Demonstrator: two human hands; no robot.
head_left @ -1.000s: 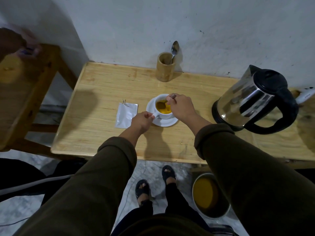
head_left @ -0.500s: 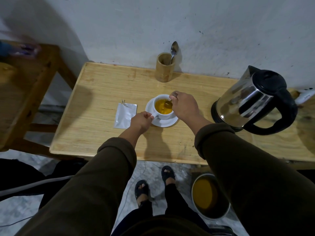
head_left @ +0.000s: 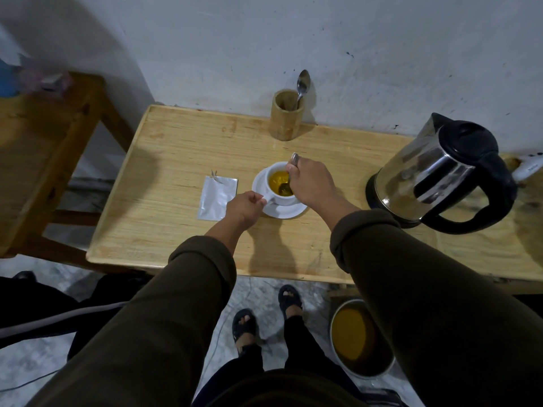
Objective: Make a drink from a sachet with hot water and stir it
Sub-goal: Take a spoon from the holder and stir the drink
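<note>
The cup (head_left: 280, 183) is flanked by a sachet (head_left: 217, 197) and kettle (head_left: 440, 174). Its handle is pinched by the left hand (head_left: 245, 205); the spoon (head_left: 289, 179), clamped in the right hand (head_left: 313, 183), is now dipped nearer.

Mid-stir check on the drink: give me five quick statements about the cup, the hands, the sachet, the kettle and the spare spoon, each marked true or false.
1. The right hand holds a spoon whose bowl is dipped in the yellow drink. True.
2. The left hand is lifting the cup off its saucer. False: the cup sits on the saucer, and the hand only grips the handle.
3. The sachet lies flat on the table, left of the saucer. True.
4. The kettle is tipped over the cup, pouring. False: it stands on its base at the right, nobody touching it.
5. The wooden holder by the wall is empty. False: a second spoon stands in it.
</note>
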